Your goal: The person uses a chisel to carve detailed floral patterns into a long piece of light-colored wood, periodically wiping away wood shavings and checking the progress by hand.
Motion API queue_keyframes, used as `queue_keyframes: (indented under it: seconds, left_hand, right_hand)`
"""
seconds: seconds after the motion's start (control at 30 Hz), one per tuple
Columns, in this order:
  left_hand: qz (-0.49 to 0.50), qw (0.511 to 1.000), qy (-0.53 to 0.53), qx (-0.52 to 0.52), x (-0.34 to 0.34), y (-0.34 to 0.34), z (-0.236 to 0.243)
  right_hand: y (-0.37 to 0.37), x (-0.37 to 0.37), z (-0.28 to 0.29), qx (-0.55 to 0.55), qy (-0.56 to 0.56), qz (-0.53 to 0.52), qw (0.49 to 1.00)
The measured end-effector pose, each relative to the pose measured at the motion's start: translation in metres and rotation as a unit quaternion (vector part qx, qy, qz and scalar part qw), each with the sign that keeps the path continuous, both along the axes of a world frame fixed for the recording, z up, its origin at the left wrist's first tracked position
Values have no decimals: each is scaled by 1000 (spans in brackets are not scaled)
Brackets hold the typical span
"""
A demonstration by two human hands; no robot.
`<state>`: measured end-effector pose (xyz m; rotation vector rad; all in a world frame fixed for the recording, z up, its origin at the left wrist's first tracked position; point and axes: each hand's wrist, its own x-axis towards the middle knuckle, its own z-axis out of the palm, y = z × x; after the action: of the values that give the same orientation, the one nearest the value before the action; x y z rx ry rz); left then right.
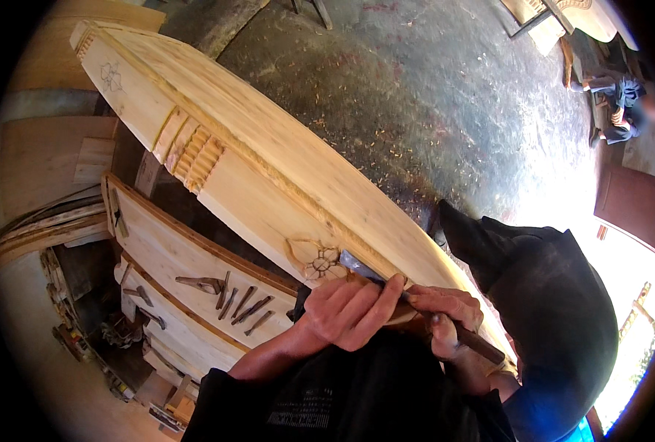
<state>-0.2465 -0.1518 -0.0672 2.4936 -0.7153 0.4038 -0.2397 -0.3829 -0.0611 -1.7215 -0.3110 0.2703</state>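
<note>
A long pale wooden panel (268, 158) runs diagonally from upper left to lower right, with fluted carving partway along and a flower motif (320, 261) cut into its face. My right hand (453, 317) grips the dark wooden handle of a carving chisel (360, 267). The chisel's metal blade points at the flower motif. My left hand (353, 309) lies over the blade's shaft, fingers curled on it, just right of the motif. Both forearms come up from the lower edge in dark sleeves.
Several spare chisels (242, 302) lie on a lower wooden board (172, 258) to the left. Wood shavings litter the dark concrete floor (430, 96). A dark cloth-covered shape (548, 302) stands at right. Another person (622, 103) sits far off at upper right.
</note>
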Motion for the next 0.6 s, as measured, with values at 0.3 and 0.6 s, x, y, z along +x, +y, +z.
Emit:
queue_keyframes:
  seconds: [0.3,0.6]
  left_hand:
    - [-14,999,10,-27,0,1,1]
    - [-50,996,11,-68,1,12,4]
  right_hand:
    - [-11,-16,3,-17,5,-27,999]
    - [-6,5,27,-34,-119,72,990]
